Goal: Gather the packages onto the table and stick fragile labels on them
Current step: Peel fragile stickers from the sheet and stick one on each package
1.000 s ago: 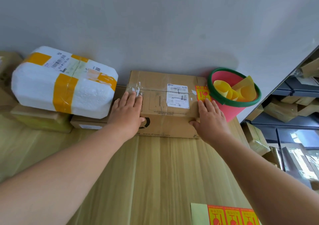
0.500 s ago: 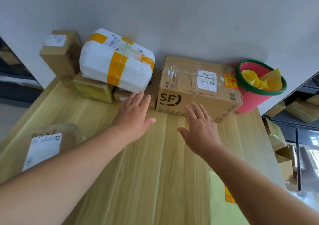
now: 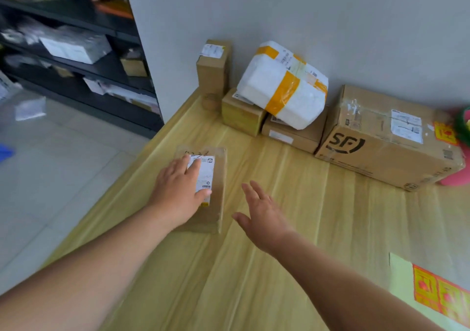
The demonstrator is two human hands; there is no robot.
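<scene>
At centre-left of the frame we saw the left hand (image 3: 178, 193) lying flat on a small brown package (image 3: 220, 178). Its fingers were straight and close together across the white shipping slip (image 3: 205, 173), with the thumb out to the side. The package lay on the wooden table (image 3: 279, 267) near its left edge, well apart from the other parcels. Just right of it was the right hand (image 3: 264, 219), fingers spread and holding nothing; we could not tell whether it touched the wood.

Against the wall, upper right, stood a tall carton (image 3: 212, 71), a yellowish box (image 3: 241, 114) and a flat carton (image 3: 292, 135). A white foam parcel (image 3: 282, 86) banded in orange tape sat tilted on the last two. Beside them was a large SF box (image 3: 381, 152) bearing a fragile label (image 3: 445, 133) at its right end. A sheet of fragile labels (image 3: 437, 292) lay at lower right, and dark shelving (image 3: 76, 51) filled the upper left.
</scene>
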